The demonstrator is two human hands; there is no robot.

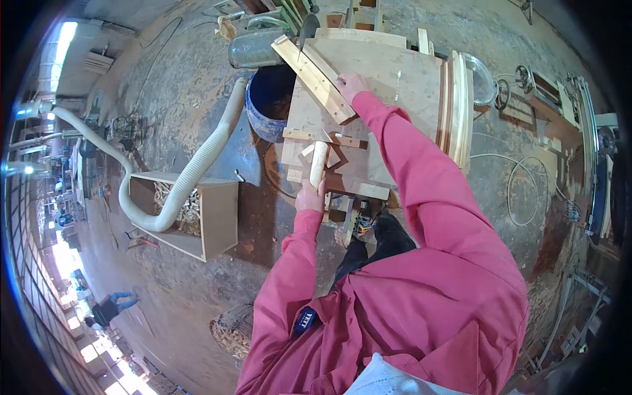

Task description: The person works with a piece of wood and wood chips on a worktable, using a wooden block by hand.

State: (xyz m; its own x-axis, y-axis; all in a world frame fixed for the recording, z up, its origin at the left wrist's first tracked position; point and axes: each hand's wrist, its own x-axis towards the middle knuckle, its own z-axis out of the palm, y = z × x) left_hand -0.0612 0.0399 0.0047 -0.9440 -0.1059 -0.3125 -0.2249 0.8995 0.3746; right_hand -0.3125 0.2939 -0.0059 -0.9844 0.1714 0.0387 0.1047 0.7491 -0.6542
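Observation:
My left hand (309,198) is closed around the lower end of a short pale wooden piece (319,161), whose rounded far end points away from me over the near-left part of the worktable (375,141). Further off, my right hand (352,87) is closed at the near end of a narrow wooden strip (322,60). That strip lies along a thick wooden bar (317,84), set at a slant across the table's left side. A dark round blade (309,28) stands at the strip's far end. My right fingertips are partly hidden.
A blue drum (257,118) stands left of the table, below a green motor (257,51). A ribbed hose (197,168) runs into an open box (220,214) of wood scraps. Long boards (454,108) lie along the right edge. Another person (108,309) is far off at lower left.

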